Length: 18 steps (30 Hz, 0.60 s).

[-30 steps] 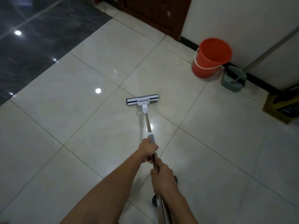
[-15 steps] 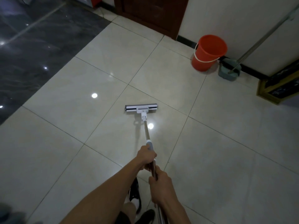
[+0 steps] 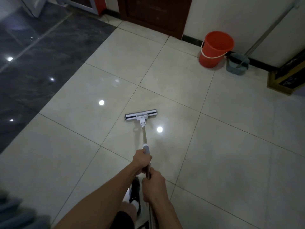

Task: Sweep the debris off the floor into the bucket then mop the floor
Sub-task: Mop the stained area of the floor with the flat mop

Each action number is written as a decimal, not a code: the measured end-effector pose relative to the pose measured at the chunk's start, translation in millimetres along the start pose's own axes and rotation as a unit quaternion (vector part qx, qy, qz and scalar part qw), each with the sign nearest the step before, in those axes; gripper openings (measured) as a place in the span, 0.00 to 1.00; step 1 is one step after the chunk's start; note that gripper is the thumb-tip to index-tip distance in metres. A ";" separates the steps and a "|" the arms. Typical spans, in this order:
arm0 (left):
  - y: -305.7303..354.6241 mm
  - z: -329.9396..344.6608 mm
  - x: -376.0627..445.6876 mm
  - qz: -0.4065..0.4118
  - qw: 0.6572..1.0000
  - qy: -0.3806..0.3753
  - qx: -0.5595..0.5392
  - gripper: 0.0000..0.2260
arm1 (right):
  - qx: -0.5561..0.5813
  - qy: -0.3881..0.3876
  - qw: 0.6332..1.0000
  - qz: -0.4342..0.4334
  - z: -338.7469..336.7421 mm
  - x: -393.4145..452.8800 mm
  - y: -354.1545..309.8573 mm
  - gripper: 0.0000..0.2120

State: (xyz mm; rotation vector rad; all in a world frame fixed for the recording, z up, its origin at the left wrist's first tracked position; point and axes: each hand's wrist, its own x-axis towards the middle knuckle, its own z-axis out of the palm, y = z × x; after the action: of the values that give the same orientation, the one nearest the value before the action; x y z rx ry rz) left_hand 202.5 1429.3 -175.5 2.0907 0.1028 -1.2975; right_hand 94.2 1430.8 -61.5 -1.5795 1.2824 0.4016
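A flat mop head [image 3: 140, 115], white and grey, lies on the pale tiled floor [image 3: 222, 154] in front of me. Its metal handle [image 3: 144, 135] runs back to my hands. My left hand [image 3: 141, 160] grips the handle just below a grey collar. Lower down, my right hand [image 3: 153, 184] grips the same handle. An orange bucket [image 3: 214, 49] with a white bail stands by the far wall at the upper right. I see no debris on the tiles.
A grey-green dustpan [image 3: 236, 66] with a long handle [image 3: 267, 32] leans on the wall beside the bucket. A dark wooden door [image 3: 153, 14] is at the back, a framed board [image 3: 287, 75] at the right, dark marble flooring [image 3: 33, 63] at the left. My shoe [image 3: 134, 194] is below my hands.
The mop head has been drawn back towards me across the tile. The bucket and wall now look farther away, and my foot has come into view.
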 end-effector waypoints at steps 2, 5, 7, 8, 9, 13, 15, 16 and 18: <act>16.2 -17.6 12.6 0.003 1.000 0.008 -0.011 0.20 | 0.002 0.005 1.000 -0.008 4.0 14.1 -24.0 0.20; 41.7 -40.9 30.2 0.010 1.000 0.007 0.001 0.07 | 0.006 0.019 1.000 0.003 7.8 35.6 -56.4 0.22; 55.0 -52.5 43.3 0.015 1.000 0.001 0.013 0.06 | 0.019 0.024 0.999 0.012 14.3 47.2 -72.4 0.23; 61.0 -59.2 54.3 0.021 1.000 -0.002 0.018 0.06 | 0.027 0.026 0.999 0.015 19.3 55.6 -81.8 0.23; 67.4 -67.5 66.1 0.021 1.000 -0.008 0.021 0.08 | 0.034 0.029 0.999 0.019 24.5 65.0 -94.1 0.21; 104.0 -111.0 127.6 0.030 0.999 -0.028 0.033 0.06 | 0.075 0.044 0.996 0.021 41.4 108.1 -156.4 0.19; 128.6 -132.6 154.1 0.035 0.998 -0.038 0.035 0.12 | 0.095 0.051 0.994 0.026 43.3 128.2 -189.7 0.18; 140.4 -140.9 167.7 0.038 0.998 -0.043 0.037 0.13 | 0.102 0.052 0.993 0.030 42.9 138.9 -204.7 0.17; 163.7 -153.9 191.4 0.044 0.997 -0.049 0.042 0.14 | 0.117 0.053 0.991 0.036 41.8 160.2 -231.3 0.17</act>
State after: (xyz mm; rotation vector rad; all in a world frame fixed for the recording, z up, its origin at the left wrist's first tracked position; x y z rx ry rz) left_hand 481.6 1339.2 -208.0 2.0732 -0.0875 -1.3689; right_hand 368.9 1361.9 -87.9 -1.3760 1.4166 0.2047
